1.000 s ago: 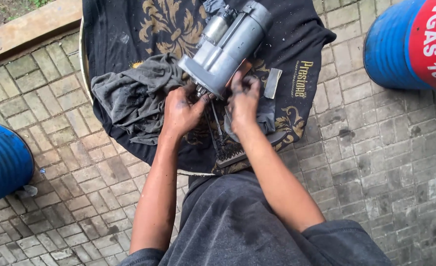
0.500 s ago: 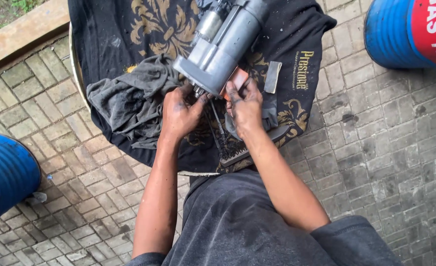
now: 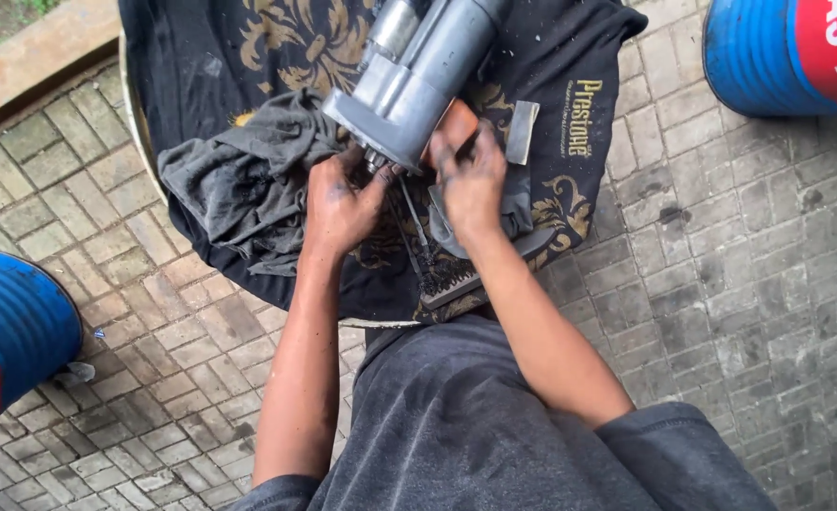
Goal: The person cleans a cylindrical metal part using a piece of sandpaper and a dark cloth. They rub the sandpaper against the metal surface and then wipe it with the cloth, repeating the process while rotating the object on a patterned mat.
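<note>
Left hand: grease-stained, fingers curled against the lower end of the grey cylindrical metal motor housing, centre top of frame. Right hand: fingers bent, pressing a small reddish-brown block against the same end. Motor housing: tilted, lying over a black cloth with gold ornament. Crumpled grey rag: left of the left hand, on the cloth. Dark wire brush: below the hands. Blue metal drums: upper right and lower left, on grey paving bricks
</note>
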